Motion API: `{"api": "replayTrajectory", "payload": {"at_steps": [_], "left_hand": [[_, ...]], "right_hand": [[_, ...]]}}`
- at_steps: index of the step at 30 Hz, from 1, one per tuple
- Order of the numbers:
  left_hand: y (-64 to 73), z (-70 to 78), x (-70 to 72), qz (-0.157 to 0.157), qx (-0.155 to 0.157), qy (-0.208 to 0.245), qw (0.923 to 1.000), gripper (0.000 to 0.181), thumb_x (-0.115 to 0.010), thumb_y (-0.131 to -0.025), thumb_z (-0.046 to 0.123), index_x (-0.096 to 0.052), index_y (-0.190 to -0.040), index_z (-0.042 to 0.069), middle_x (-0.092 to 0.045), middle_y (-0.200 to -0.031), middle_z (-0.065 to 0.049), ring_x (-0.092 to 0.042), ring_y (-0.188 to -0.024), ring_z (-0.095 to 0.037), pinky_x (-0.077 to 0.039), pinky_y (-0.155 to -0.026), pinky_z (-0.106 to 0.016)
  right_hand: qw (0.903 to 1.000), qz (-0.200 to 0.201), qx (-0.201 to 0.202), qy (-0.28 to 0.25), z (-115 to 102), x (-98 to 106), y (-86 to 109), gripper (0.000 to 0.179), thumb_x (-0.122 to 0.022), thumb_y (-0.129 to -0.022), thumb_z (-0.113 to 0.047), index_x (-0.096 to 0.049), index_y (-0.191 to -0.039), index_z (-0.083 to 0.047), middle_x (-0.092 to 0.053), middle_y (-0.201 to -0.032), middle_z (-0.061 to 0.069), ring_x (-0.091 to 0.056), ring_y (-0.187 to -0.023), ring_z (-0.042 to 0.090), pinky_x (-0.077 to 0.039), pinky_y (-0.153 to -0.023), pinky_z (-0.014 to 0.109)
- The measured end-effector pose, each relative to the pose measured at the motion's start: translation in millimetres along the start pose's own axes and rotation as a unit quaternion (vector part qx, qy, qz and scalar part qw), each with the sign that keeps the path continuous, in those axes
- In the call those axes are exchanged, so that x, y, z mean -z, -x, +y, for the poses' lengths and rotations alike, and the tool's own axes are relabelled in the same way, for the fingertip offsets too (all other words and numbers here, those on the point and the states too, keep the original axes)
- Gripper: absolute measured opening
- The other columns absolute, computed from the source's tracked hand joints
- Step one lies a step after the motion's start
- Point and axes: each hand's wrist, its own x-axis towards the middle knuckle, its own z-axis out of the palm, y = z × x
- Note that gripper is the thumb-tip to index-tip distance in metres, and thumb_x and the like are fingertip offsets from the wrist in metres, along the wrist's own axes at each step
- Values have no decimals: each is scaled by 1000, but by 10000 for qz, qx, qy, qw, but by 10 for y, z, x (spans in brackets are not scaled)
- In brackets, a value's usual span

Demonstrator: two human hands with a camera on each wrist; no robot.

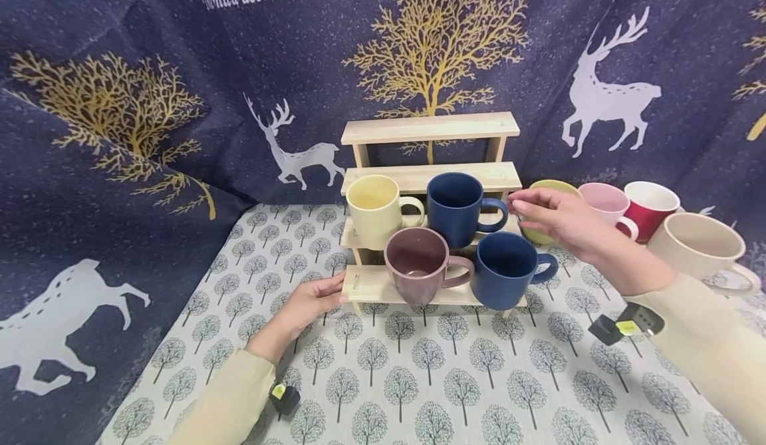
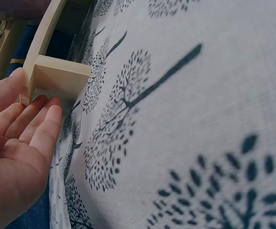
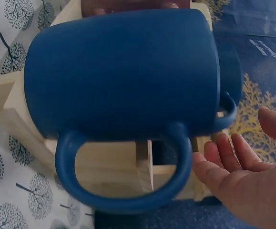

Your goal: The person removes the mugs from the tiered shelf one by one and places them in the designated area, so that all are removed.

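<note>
Left of centre in the head view, the left hand [image 1: 312, 297] pinches the left end of the lowest plank of the rack [image 1: 431, 128], thumb on one side and fingers on the other. Right of centre, the right hand [image 1: 565, 221] grips nothing: its fingers reach out loosely, thumb apart from them in the right wrist view. Its fingertips come just beside the handle of the rear blue mug [image 1: 455, 212]; whether they touch it, I cannot tell.

The left forearm slants up and right from the bottom edge; the right forearm slants up and left from the lower right corner.

Mid-frame, the rack stands on the bench [image 1: 383, 358]. From left to right it bears a yellow mug [image 1: 374, 215], a purple mug [image 1: 417, 269], the rear blue mug and the front blue mug [image 1: 505, 273]; purple and front blue sit on the lowest plank. Toward the right edge are a green mug [image 1: 535, 234], partly behind the right hand, then a pink mug [image 1: 603, 199], a red mug [image 1: 647, 213] and a beige mug [image 1: 694, 247].

White writing at the upper left of the backdrop [image 1: 311, 46] ends in "milu deers"; the line above is cut off.
</note>
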Motion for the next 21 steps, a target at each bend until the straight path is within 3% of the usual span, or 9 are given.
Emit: {"api": "replayTrajectory", "payload": {"at_steps": [2,5,8,11,17,21], "left_hand": [[0,0,0,-10,-2,-20,10000,62,-65,-96,7,-38,-151,-2,-46,-152,-27,-63,-130,-41,-58,-104,-27],[-1,-3,-4,4,-19,-29,10000,62,-65,-96,7,-39,-151,-2,-47,-152,-27,-63,-129,-41,-58,-104,-28],[-4,-6,-7,0,-39,-5,10000,61,-64,-96,6,-39,-151,-3,-47,-152,-27,-63,-129,-42,-58,-104,-29],[-5,0,-9,-32,-69,-5,10000,61,-64,-96,6,-38,-151,-3,-46,-152,-28,-62,-130,-42,-58,-105,-29],[-9,7,2,47,-8,35,10000,61,-65,-96,5,-39,-151,-1,-47,-152,-26,-62,-131,-42,-58,-105,-30],[-9,-3,5,71,-1,50,10000,61,-65,-96,6,-40,-151,-1,-48,-151,-26,-62,-131,-42,-57,-105,-31]], "right_hand": [[9991,40,-155,382,-21,-51,-33,16,-55,-106,-17,-66,-117,-21,-64,-107,-26,-63,-101,-11,-57,-90,7],[9962,34,-270,831,-45,-116,-81,36,-53,-107,-21,-54,-135,1,-60,-107,-24,-62,-100,-12,-57,-90,7],[9941,-35,-318,1038,-57,-161,-123,49,-52,-107,-20,-43,-141,14,-60,-103,-24,-62,-98,-11,-57,-88,7],[9933,-93,-333,1105,-62,-194,-152,42,-51,-107,-19,-47,-135,13,-62,-96,-23,-62,-94,-9,-57,-85,7],[9941,-66,-342,1027,-80,-250,-178,21,-52,-107,-19,-59,-115,0,-64,-88,-19,-62,-87,-6,-57,-79,9],[9935,56,-422,1057,-93,-276,-178,20,-52,-107,-17,-58,-114,1,-63,-85,-18,-59,-76,-5,-56,-73,8]]}}
